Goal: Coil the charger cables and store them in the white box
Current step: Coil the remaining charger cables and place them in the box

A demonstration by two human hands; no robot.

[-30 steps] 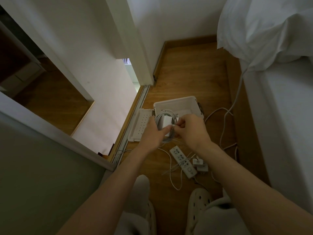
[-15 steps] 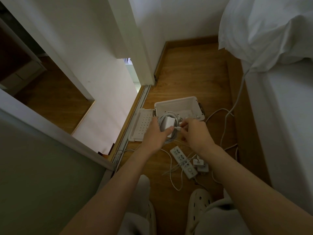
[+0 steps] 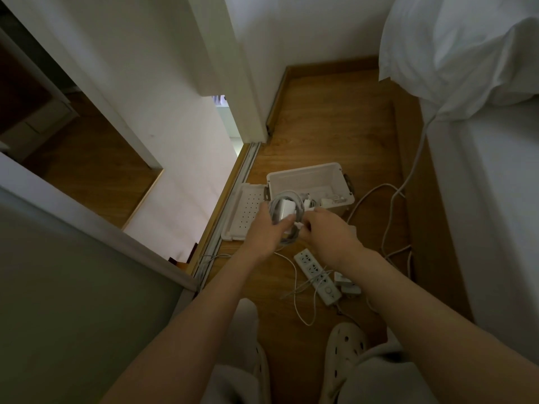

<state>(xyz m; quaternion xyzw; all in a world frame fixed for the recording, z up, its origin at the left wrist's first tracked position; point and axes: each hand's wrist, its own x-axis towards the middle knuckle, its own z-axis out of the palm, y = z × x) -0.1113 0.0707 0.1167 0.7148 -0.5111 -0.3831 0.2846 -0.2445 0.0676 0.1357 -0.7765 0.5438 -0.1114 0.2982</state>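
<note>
My left hand [image 3: 267,231] grips a white charger brick with its cable wound in a coil [image 3: 287,212], held just in front of the white box [image 3: 309,173]. My right hand [image 3: 328,230] pinches the free end of that cable against the coil. The open box stands on the wooden floor and holds other white chargers and cables [image 3: 329,199]. More loose white cable [image 3: 300,290] lies on the floor below my hands.
The box's perforated lid [image 3: 242,217] lies left of the box by a sliding-door track. A white power strip [image 3: 318,275] and a small adapter [image 3: 347,285] lie near my feet. A long cable [image 3: 390,217] runs up to the bed [image 3: 495,185] on the right.
My right hand, which had drawn the cable end out to the right, has come back against the coil. The left hand holds the coil in much the same place.
</note>
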